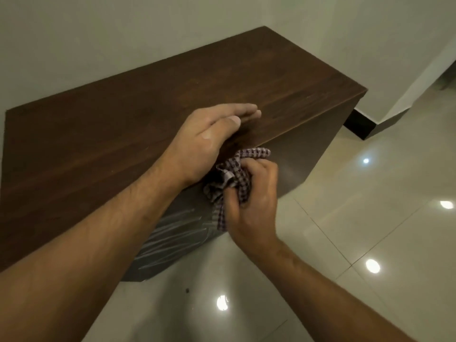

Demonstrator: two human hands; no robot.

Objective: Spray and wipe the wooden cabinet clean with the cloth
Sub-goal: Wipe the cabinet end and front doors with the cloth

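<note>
So the dark wooden cabinet (123,134) is set against the pale wall (98,40), its long top running from the lower left up toward the far right corner. The left hand (209,139) is laid flat and open on the top, right at the front edge, fingers together and stretched toward the far end, nothing held in it. Just below that edge, the checked cloth (234,178) is bunched up and pressed against the cabinet's front face, right beside the left wrist. It's gripped by the right hand (254,201), fingers curled tight into the fabric, with a loose end left hanging down. Pale wet-looking streaks (170,233) can be seen on the front face lower down, left of the cloth. Glossy floor tiles (370,218) with light reflections are spread out to the right, and a dark skirting board (357,124) is seen past the cabinet's far end.
</note>
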